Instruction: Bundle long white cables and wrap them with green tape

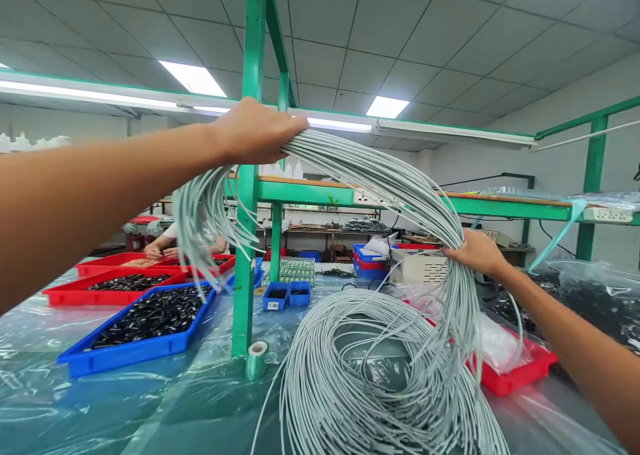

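A thick bundle of light grey cables (375,165) arches in the air between my two hands. My left hand (257,132) is closed around it at the upper left, beside the green post, and loose cable ends droop below that hand, blurred. Lower on the right, my right hand (475,252) grips the same bundle, whose other end hangs down. Beneath it lies a large coil of grey cables (320,375) on the plastic-covered table (200,408); the hanging strands overlap the coil's right side.
A green post (243,275) rises left of centre, with a tape roll (257,360) at its foot. Blue tray (130,356) and red tray (100,298) with black parts stand left; another red tray (525,373) is right. Another person's hands (160,247) are behind.
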The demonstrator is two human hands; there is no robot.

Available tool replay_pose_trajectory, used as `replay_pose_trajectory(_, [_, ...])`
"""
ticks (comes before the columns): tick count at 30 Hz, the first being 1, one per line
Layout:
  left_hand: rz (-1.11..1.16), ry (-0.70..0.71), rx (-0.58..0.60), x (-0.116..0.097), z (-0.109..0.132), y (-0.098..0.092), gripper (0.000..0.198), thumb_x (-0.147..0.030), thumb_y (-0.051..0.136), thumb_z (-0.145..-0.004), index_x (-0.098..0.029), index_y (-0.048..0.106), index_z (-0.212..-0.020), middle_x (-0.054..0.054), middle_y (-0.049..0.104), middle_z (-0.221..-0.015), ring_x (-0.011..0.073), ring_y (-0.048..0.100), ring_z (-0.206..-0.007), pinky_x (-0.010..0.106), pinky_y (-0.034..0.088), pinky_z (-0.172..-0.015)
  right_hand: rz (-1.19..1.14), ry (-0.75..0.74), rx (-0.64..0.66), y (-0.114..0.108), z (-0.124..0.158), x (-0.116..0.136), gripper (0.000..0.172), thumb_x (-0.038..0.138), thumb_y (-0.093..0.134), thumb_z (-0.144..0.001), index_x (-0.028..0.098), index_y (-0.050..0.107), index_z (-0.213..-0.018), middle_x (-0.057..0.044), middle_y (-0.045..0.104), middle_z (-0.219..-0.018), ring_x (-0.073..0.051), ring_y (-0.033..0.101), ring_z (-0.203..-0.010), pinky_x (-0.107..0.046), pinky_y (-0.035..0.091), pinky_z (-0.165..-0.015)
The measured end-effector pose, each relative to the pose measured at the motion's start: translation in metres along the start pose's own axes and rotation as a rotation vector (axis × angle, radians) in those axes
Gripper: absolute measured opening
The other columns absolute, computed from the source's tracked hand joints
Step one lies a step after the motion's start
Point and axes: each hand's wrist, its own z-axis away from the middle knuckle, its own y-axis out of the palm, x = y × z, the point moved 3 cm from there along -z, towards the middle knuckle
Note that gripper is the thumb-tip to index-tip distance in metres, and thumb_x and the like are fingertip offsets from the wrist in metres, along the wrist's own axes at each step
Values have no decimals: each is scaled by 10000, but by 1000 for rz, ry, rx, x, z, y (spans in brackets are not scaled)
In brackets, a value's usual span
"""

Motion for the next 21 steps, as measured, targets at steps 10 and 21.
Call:
replay_pose_trajectory(10, [120, -206, -74, 16, -14, -5, 367, -258, 356, -873, -43, 413, -1165, 85, 546, -1015, 203, 420, -954, 468, 246, -857, -321, 3, 183, 81, 65, 27, 233, 370, 500, -616, 184, 510, -757, -27, 588, -711, -219, 543, -681, -337, 438, -640])
replay_pose_trajectory(21, [121, -295, -277, 0, -34, -33, 321, -189, 345, -858, -54, 350, -1149, 79, 540, -1023, 155, 415, -850, 358, 305, -783, -546, -62, 471, 78, 55, 37, 774, 558, -58, -881, 153, 600, -842, -49, 605, -675, -166, 597, -629, -312, 469, -602])
